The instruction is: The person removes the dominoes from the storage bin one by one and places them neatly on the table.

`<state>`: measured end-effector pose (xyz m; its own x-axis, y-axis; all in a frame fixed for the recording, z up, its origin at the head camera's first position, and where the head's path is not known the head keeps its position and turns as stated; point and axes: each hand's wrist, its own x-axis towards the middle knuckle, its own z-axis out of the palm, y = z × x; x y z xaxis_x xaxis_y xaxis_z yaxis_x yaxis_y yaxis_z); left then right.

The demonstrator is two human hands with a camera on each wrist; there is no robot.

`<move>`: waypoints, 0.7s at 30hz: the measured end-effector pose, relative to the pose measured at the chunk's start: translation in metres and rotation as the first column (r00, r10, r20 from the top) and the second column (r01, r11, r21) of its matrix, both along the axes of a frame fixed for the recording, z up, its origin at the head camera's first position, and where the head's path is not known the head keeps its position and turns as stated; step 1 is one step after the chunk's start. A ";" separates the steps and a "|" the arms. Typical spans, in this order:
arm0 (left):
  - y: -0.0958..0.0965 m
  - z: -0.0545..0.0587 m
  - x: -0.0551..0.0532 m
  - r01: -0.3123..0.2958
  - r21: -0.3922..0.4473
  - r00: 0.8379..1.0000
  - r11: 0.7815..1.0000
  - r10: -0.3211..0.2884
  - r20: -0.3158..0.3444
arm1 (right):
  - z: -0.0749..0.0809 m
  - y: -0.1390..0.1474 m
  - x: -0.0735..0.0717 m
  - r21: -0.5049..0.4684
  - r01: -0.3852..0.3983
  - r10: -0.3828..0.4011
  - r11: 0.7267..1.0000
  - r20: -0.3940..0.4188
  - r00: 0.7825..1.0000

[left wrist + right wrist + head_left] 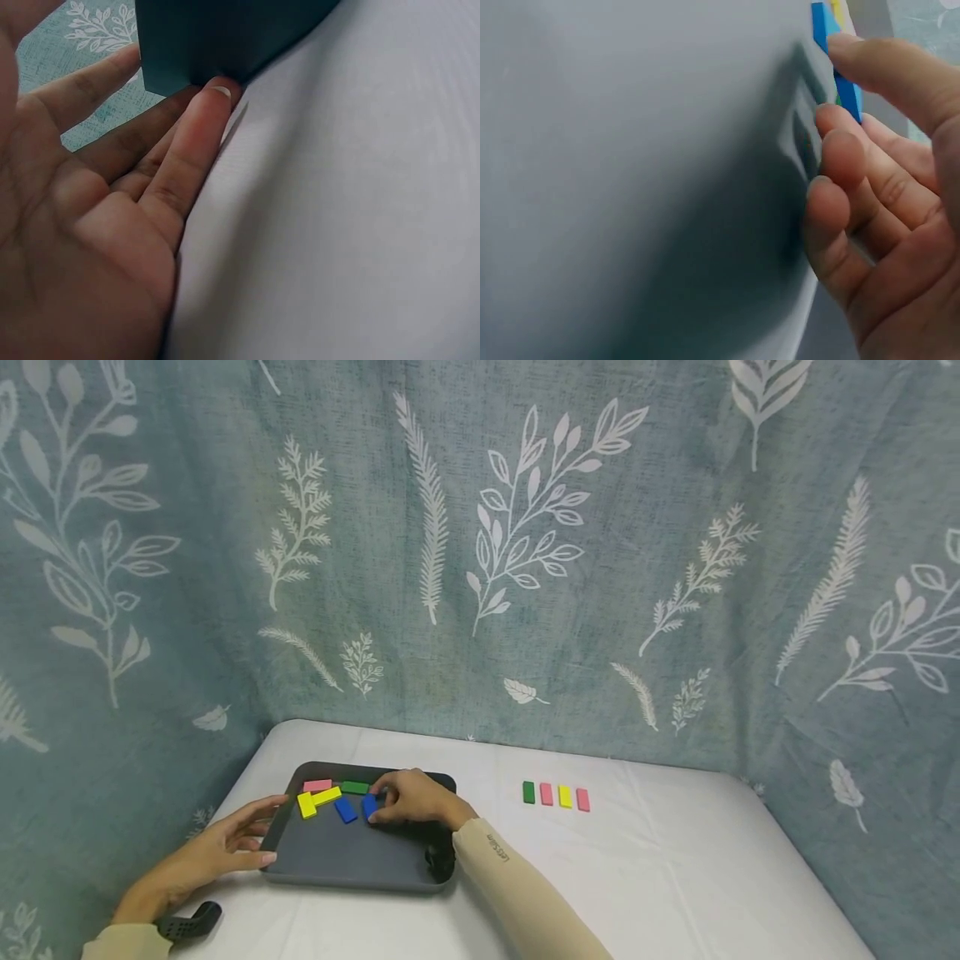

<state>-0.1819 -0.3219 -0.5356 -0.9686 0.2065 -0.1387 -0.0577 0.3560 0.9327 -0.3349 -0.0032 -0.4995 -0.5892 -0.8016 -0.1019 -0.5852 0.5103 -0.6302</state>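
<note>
In the head view a dark grey tray [356,860] lies on the table. My right hand [416,797] reaches in over its right side and pinches a flat blue block [369,807] between thumb and fingers. The right wrist view shows this blue block [849,99] at the fingertips. Just left of it lies a second blue block [346,810]. A green block [355,787], a pink block [317,785] and two yellow blocks, one upright [306,806] and one slanted [327,796], lie toward the far left. My left hand [221,847] rests at the tray's left wall [217,45], fingers loosely extended.
Right of the tray, a row of flat blocks stands on the white cloth [637,860]: green [528,792], pink [547,794], yellow [565,797] and another pink one [582,800]. A leaf-patterned curtain [450,568] hangs behind the table and along its sides.
</note>
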 end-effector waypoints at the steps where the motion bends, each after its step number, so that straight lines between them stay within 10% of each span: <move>1: 0.000 0.000 0.000 0.004 0.003 1.000 1.000 -0.004 -0.005 | 0.001 0.001 0.000 -0.010 0.008 -0.008 1.000 -0.001 1.000; 21: 0.002 -0.001 0.001 -0.024 -0.010 0.999 1.000 0.024 0.022 | 0.025 0.036 -0.004 -0.069 0.046 -0.057 0.997 -0.163 0.985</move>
